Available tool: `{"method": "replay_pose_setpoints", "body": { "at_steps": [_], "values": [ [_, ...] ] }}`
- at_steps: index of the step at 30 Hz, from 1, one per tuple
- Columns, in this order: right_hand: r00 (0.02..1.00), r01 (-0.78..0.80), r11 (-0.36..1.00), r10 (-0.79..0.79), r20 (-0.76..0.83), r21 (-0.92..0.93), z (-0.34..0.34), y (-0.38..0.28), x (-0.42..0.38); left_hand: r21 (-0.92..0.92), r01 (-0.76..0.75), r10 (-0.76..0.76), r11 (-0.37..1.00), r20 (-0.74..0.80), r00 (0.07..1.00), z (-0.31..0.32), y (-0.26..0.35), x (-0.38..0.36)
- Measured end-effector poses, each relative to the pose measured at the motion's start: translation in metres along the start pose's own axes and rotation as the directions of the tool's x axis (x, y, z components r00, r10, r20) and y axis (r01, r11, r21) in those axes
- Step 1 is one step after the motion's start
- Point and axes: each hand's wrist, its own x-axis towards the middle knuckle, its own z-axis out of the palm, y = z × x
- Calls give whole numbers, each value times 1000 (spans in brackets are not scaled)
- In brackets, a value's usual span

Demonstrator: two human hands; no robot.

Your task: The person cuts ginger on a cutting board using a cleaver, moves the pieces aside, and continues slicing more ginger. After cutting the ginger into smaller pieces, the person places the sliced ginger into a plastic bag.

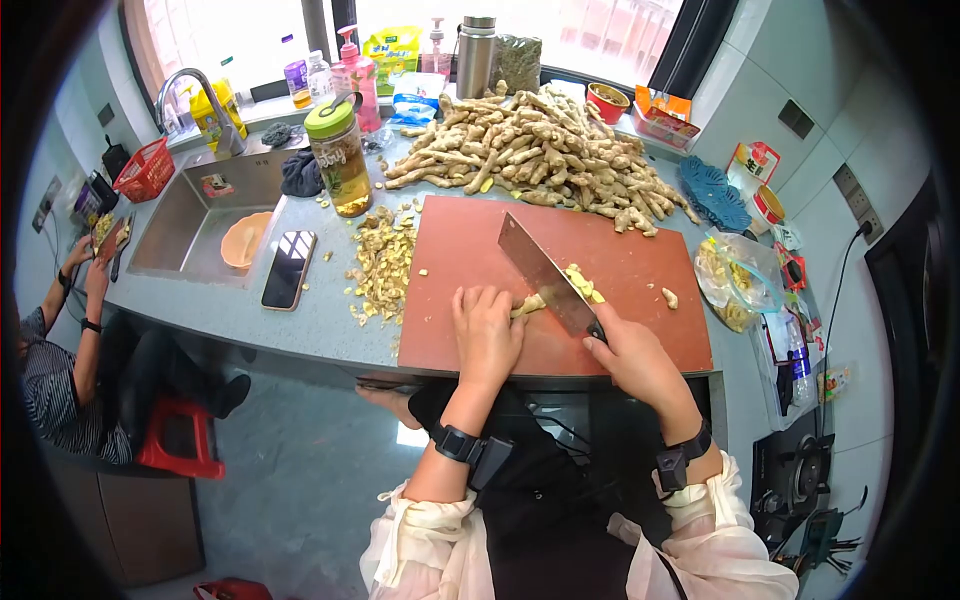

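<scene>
My left hand [487,330] holds down a piece of ginger root [530,304] on the reddish-brown cutting board [460,240], fingers closed over its left end. In my right hand [632,355] is the black handle of a cleaver [545,270], its broad blade slanting up and left beside the ginger. Several pale yellow ginger slices [582,284] lie against the blade's right side. A small ginger stub [669,297] rests farther right on the board. Behind the board rises a large heap of whole ginger roots [540,145].
Left of the board are a pile of ginger slices [380,260], a phone [289,268] and a green-lidded jar [340,160]. Beyond them is a sink [180,235]. Plastic bags [738,275] stand at right. A co-worker [75,380] sits at far left on a red stool [180,440].
</scene>
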Motion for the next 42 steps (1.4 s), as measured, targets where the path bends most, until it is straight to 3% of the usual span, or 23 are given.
{"method": "replay_pose_setpoints", "body": {
  "at_steps": [1, 11, 20, 23, 35, 42],
  "values": [
    [998, 49, 997, -50, -27, -60, 1, 1, 0, -1, -1, 1, 1000, 1, 1000, 0, 0, 0],
    [1000, 12, 997, -12, 6, -77, -7, 0, -4, -31, 22, -22, 999, 9, 1000, -1, 2, 0],
    [997, -58, 998, 58, 57, 11, -15, -5, -4, -27, 3, -3, 1000, -17, 1000, -1, 1, 0],
    [999, 6, 997, -3, 35, -82, -7, 2, -3, -23, 6, -6, 1000, -18, 1000, -1, 2, 1],
    [997, -43, 999, 42, 58, 12, -12, -4, -5, -26, 12, -12, 1000, -7, 1000, -2, 2, 1],
    [999, 15, 987, -7, 54, -160, -6, -8, -1, -26, 20, -20, 999, 3, 1000, -3, 3, 2]
  ]
}}
